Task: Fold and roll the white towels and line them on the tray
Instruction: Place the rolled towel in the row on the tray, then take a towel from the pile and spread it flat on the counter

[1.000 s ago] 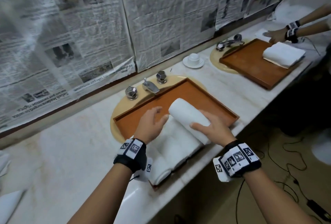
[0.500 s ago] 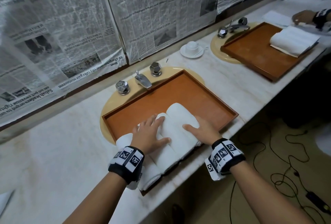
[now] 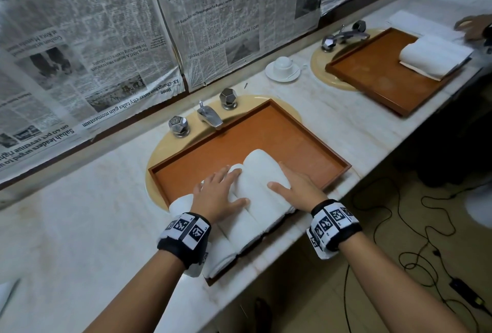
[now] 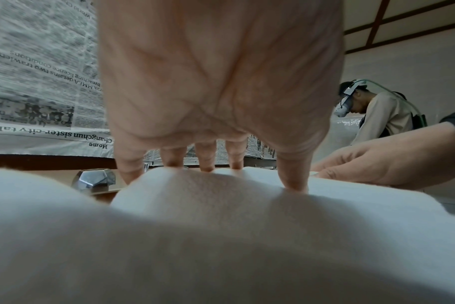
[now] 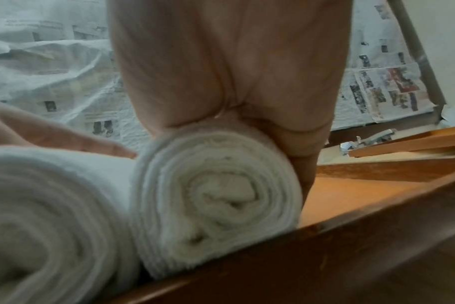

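Note:
A brown wooden tray [image 3: 300,143] lies across the near sink. Three rolled white towels lie side by side at its near left end. My left hand [image 3: 226,189] presses flat, fingers spread, on the middle roll [image 3: 242,223]; the left wrist view shows its fingertips [image 4: 291,181] denting the cloth [image 4: 221,205]. My right hand [image 3: 290,181] rests on the rightmost roll [image 3: 262,173], thumb across the top, straight fingers down its right side. In the right wrist view my palm [image 5: 234,82] sits on that roll's spiral end [image 5: 216,197], against the tray's near rim [image 5: 325,257]. The third roll [image 3: 181,203] lies leftmost.
A tap [image 3: 210,117] with two knobs stands behind the tray. A cup on a saucer [image 3: 283,67] sits on the marble counter. A second tray [image 3: 383,74] at the right carries a folded towel [image 3: 434,55], with another person's hand [image 3: 474,29] beside it. Cables [image 3: 399,226] lie on the floor.
A second ago both hands held the rightmost roll tilted up over the tray. It now lies flat beside the other two, with both hands resting on the towels.

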Motion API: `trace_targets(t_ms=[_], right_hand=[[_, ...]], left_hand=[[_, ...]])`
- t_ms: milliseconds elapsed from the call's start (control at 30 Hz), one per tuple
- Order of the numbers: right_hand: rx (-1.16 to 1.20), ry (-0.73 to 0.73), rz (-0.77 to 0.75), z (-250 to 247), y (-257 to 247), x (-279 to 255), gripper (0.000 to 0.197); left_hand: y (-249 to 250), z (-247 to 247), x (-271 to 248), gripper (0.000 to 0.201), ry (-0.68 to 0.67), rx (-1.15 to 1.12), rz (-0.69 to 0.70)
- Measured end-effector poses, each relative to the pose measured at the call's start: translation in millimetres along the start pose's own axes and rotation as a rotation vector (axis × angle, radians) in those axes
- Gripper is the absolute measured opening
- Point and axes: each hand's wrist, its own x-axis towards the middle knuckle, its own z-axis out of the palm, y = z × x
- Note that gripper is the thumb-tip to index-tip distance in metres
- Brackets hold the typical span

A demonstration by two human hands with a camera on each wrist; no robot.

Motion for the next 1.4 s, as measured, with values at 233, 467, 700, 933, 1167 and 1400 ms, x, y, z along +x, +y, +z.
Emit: trace_targets(t_ms=[233, 467, 700, 933, 1167, 1400], right_hand=[[-0.096, 0.085, -0.064, 5, -1, -7, 0.077], [-0.095, 0.06, -0.032, 6, -3, -7, 0.08], [-0.133, 0.11, -0.071, 3, -2, -16, 0.078], [-0.204, 0.171, -0.145, -2, -12, -30, 0.072], [-0.265, 0.221, -0.322, 15, -80, -52, 0.072], [-0.334, 0.07, -0.577, 113, -186, -74, 0.084]], left_hand=[[4, -2, 1, 0.074, -0.007, -0.008, -0.027], [5, -4, 0, 0.074, -0.007, -0.008, -0.035], [1, -3, -2, 0.075, 0.009, -0.041, -0.025], [-8, -13, -13, 0.074, 0.075, -0.106, -0.042], [-65, -28, -61, 0.073, 0.191, -0.282, -0.103], [-169, -23, -178, 0.071, 0.313, -0.373, -0.341]])
